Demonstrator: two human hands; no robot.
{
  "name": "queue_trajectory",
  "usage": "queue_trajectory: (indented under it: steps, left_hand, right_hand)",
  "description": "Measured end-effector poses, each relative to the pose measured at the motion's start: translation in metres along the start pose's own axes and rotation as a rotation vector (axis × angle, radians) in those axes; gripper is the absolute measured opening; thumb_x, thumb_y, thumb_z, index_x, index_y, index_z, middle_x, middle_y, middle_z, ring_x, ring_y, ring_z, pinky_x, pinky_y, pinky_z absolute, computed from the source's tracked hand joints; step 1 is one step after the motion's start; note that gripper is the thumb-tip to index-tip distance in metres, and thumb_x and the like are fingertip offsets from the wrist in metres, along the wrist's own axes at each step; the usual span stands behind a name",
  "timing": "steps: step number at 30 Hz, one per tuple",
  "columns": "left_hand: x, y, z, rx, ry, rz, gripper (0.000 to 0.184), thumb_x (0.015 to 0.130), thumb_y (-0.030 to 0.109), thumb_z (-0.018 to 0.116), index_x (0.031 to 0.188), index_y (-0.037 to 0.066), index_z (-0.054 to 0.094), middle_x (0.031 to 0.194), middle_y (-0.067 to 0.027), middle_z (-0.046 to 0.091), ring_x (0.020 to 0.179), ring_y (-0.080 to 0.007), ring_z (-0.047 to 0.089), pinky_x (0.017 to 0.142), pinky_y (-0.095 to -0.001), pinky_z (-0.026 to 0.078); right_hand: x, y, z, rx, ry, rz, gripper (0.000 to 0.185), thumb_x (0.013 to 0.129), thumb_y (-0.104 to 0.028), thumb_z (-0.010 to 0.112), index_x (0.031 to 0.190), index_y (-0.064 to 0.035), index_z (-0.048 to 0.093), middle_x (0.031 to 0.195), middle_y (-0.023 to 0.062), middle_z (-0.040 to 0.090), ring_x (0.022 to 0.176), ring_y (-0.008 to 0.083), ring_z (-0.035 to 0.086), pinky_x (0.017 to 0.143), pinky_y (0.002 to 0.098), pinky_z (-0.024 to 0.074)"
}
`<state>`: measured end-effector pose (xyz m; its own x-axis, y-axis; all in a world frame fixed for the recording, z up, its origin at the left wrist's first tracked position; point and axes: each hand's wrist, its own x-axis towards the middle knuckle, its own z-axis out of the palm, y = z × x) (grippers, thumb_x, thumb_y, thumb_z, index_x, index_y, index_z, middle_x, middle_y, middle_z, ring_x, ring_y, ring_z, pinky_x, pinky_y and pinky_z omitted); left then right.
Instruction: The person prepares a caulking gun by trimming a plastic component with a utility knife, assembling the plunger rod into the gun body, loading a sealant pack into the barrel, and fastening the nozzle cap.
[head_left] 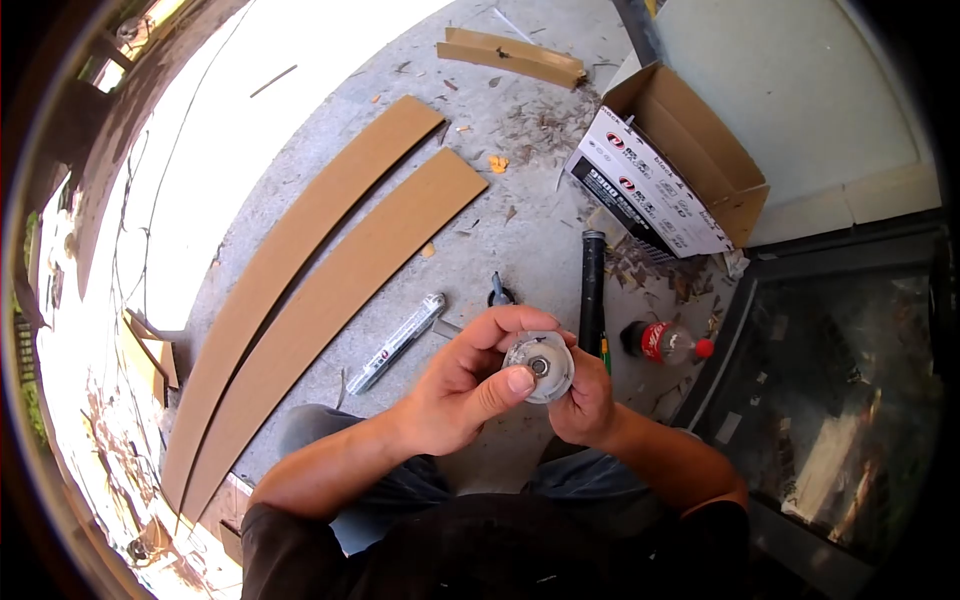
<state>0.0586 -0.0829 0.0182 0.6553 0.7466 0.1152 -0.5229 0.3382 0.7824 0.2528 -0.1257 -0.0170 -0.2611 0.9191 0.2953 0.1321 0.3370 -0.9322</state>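
Both hands meet in front of my body around a round, whitish cap (541, 368) with a dark-rimmed metal hole in its middle. My left hand (455, 385) is closed on it, the thumb pressed on its face and the fingers curled over the top edge. From the other side my right hand (588, 400) grips its edge, most of those fingers hidden behind it. Just beyond the hands lie a silver, printed sealant tube (398, 345) and a small grey nozzle (499, 290) with a black ring. A long black tube (593, 285) points away past my right hand.
Two long brown boards (340, 290) lie on the concrete at left. At the far right stands an open cardboard box (660, 190), with dry leaves around it. A cola bottle (668, 343) lies near a dark-framed glass panel (820, 400). A cardboard strip (510, 60) lies farther off.
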Motion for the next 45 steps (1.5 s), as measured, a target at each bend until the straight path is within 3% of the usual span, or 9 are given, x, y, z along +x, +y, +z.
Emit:
queue_trajectory:
  steps: [6, 15, 21, 24, 27, 30, 35, 42, 45]
  left_hand:
    - [0.001, 0.002, -0.001, 0.035, 0.027, -0.094, 0.05, 0.109, 0.036, 0.049, 0.143, 0.0, 0.047, 0.134, -0.0151, 0.061, 0.127, -0.0227, 0.056, 0.111, -0.0392, 0.042]
    - [0.002, 0.018, -0.007, 0.033, -0.085, -0.172, 0.045, 0.108, 0.022, 0.041, 0.145, -0.004, 0.045, 0.129, -0.016, 0.061, 0.126, -0.0243, 0.056, 0.111, -0.0396, 0.041]
    - [0.005, 0.025, -0.012, -0.048, -0.149, -0.109, 0.049, 0.109, 0.022, 0.041, 0.15, -0.005, 0.042, 0.134, -0.0176, 0.058, 0.128, -0.0252, 0.055, 0.112, -0.0392, 0.04]
    - [0.006, 0.029, -0.02, 0.041, -0.266, -0.097, 0.051, 0.111, 0.029, 0.044, 0.15, -0.003, 0.044, 0.135, -0.016, 0.058, 0.128, -0.0257, 0.055, 0.112, -0.0394, 0.04]
    - [0.008, 0.028, -0.025, 0.405, -0.006, 0.046, 0.048, 0.107, 0.036, 0.056, 0.141, 0.001, 0.054, 0.13, -0.014, 0.06, 0.128, -0.0271, 0.055, 0.112, -0.041, 0.04]
    - [0.006, 0.038, -0.03, 0.707, -0.068, 0.193, 0.044, 0.104, 0.037, 0.062, 0.13, 0.002, 0.063, 0.128, -0.0151, 0.06, 0.126, -0.0286, 0.057, 0.11, -0.0432, 0.042]
    - [0.003, 0.032, -0.019, 0.649, -0.014, 0.163, 0.046, 0.086, 0.023, 0.086, 0.125, 0.005, 0.069, 0.13, -0.0146, 0.059, 0.128, -0.0272, 0.055, 0.108, -0.0416, 0.044]
    - [0.008, 0.037, -0.02, 0.548, 0.071, 0.144, 0.041, 0.084, 0.023, 0.087, 0.117, 0.006, 0.071, 0.119, -0.0112, 0.062, 0.124, -0.0284, 0.056, 0.108, -0.0428, 0.045]
    - [0.007, 0.044, -0.022, 0.937, 0.086, 0.369, 0.039, 0.08, 0.022, 0.088, 0.116, 0.013, 0.074, 0.116, -0.007, 0.064, 0.112, -0.0294, 0.059, 0.097, -0.0404, 0.045]
  right_hand:
    - [-0.01, 0.013, 0.004, -0.193, 0.019, -0.142, 0.039, 0.104, -0.011, 0.061, 0.137, 0.0088, 0.055, 0.121, 0.0197, 0.07, 0.106, 0.0338, 0.071, 0.092, 0.0384, 0.0557]
    - [-0.013, 0.016, 0.011, 0.019, -0.053, -0.1, 0.044, 0.105, -0.006, 0.058, 0.144, 0.0108, 0.048, 0.119, 0.0206, 0.07, 0.106, 0.0338, 0.071, 0.092, 0.037, 0.0558]
    - [0.002, 0.0, 0.004, 0.083, -0.089, -0.06, 0.024, 0.106, -0.009, 0.053, 0.124, 0.0032, 0.062, 0.119, 0.0134, 0.068, 0.104, 0.022, 0.069, 0.091, 0.0329, 0.0544]
    - [0.007, -0.006, 0.0, 0.105, -0.154, -0.045, 0.031, 0.109, -0.014, 0.052, 0.133, 0.0056, 0.058, 0.112, 0.015, 0.071, 0.101, 0.0254, 0.071, 0.088, 0.0332, 0.0542]
    - [0.012, -0.01, -0.007, 0.157, -0.232, 0.109, 0.034, 0.111, -0.024, 0.049, 0.128, 0.0032, 0.061, 0.101, 0.0103, 0.068, 0.09, 0.0179, 0.066, 0.079, 0.0305, 0.0511]
    - [0.012, -0.008, -0.007, 0.107, -0.247, 0.106, 0.033, 0.111, -0.024, 0.05, 0.127, 0.0026, 0.061, 0.102, 0.0109, 0.069, 0.09, 0.0194, 0.067, 0.08, 0.0307, 0.052]
    - [0.015, -0.011, -0.005, 0.046, -0.182, 0.005, 0.032, 0.111, -0.022, 0.051, 0.127, 0.0025, 0.061, 0.108, 0.0138, 0.072, 0.095, 0.0228, 0.071, 0.083, 0.0325, 0.0544]
    - [0.013, -0.007, -0.009, -0.011, -0.156, 0.033, 0.032, 0.11, -0.021, 0.052, 0.129, 0.0035, 0.06, 0.105, 0.0151, 0.072, 0.091, 0.023, 0.072, 0.08, 0.0327, 0.0553]
    - [0.012, -0.007, -0.008, -0.051, -0.105, 0.022, 0.031, 0.11, -0.02, 0.052, 0.129, 0.0037, 0.06, 0.104, 0.0147, 0.072, 0.09, 0.0227, 0.072, 0.078, 0.0321, 0.0554]
